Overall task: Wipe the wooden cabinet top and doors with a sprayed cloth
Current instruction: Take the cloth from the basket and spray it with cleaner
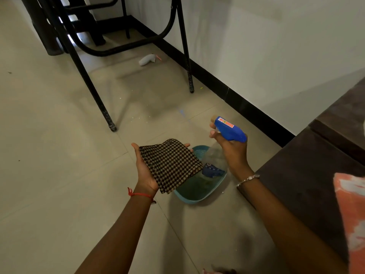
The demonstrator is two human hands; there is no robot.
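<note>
The wetting step, I'd judge: left of the wooden cabinet (296,175), the left hand (144,171) lies spread, palm up, carrying the folded checked cloth (171,165). The right hand (232,153) has its grip curled round the spray bottle (230,129), whose body slants down toward the cloth, nozzle facing away from the cabinet. Next it calls for a squeeze onto the cloth

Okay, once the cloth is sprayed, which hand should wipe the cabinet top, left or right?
Left, probably. The left hand carries the folded checked cloth on its palm, while the right hand grips the spray bottle. The cabinet stands to the right, so it must reach across.
</note>
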